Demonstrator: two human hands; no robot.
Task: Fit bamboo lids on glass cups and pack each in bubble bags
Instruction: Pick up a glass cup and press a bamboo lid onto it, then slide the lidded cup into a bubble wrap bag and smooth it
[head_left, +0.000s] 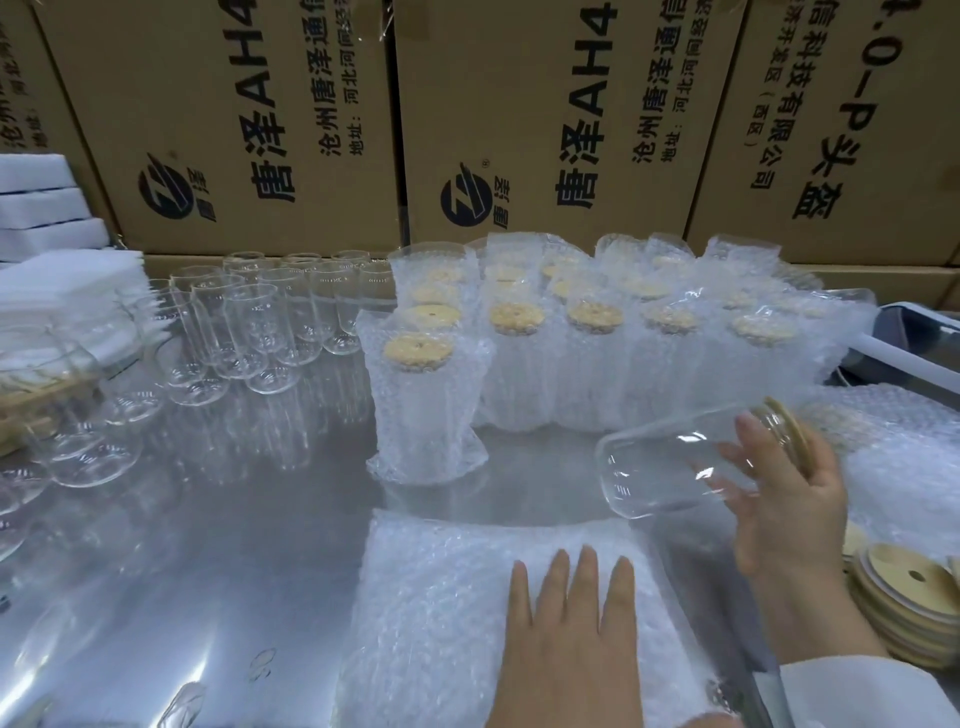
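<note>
Nearest the camera, the left hand (566, 639) lies flat, palm down, on a pile of empty bubble bags (441, 597), its fingers straight, slightly spread and pointing away from the person. It grips nothing; it only rests on the top bag. The pile sits on a shiny metal table (208, 545) at the near edge.

Just to the right and a little further off, the right hand (784, 504), coming out of a white sleeve (857, 691), holds a glass cup (654, 467) in the air above the table. Its fingers curl round the cup's upper part, and some show through the glass. The cup is clear, with rounded shoulders and a thick base, and a bamboo lid (787, 421) is already on its mouth, seen almost edge-on as a tan band. The cup lies close to horizontal: its long axis runs left to right, with the base pointing left and slightly down and the lidded end up to the right.

At the right edge, beside that wrist, stands a stack of loose bamboo lids (914, 587), each with a small hole.

Further back, one wrapped cup (423, 405) stands upright, a little in front of the rest. Behind it, rows of wrapped cups (597, 364) stand upright close together, their lids showing at the tops of the bags. To the left stands a cluster of bare glass cups (260, 322) without lids, and beyond them are white foam sheets (62, 291). Printed cardboard boxes (249, 130) stand along the back.
</note>
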